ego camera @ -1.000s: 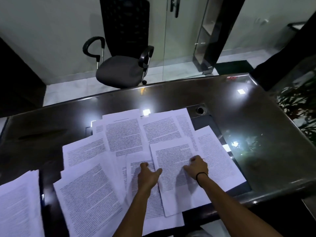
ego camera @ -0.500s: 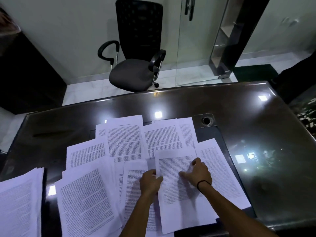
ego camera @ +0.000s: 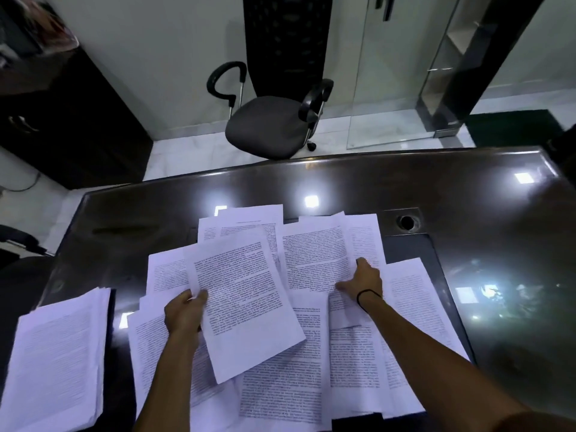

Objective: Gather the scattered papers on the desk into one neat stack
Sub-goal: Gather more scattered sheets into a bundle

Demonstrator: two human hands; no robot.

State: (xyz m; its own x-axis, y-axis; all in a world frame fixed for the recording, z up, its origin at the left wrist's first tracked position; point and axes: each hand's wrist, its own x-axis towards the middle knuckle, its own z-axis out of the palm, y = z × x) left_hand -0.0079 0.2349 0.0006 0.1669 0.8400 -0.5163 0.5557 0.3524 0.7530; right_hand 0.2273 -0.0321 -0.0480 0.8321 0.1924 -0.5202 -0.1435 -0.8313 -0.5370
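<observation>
Near sheets: scattered papers [ego camera: 280,378] overlap at mixed angles across the near middle of the desk [ego camera: 467,198], some reaching its near edge.
Existing stack: a thick pile [ego camera: 59,363] lies at the near left, apart from the spread; probably the place to collect everything.
Left hand [ego camera: 184,313]: thumb over, fingers under the left edge of one tilted sheet [ego camera: 243,300], lifting it above the others.
Right hand [ego camera: 363,283]: fingers spread flat, pressing a sheet [ego camera: 314,260] to the right of the lifted one; nothing gripped.
Technique, judged: hold the lifted sheet loosely and level, slide each next sheet beneath it by the edge, and keep the right palm down so neighbours do not drag.
Far sheets: the row [ego camera: 249,219] beyond both hands should be drawn nearer rather than reached for singly.
Chair [ego camera: 268,126]: beyond the desk, unoccupied.
</observation>
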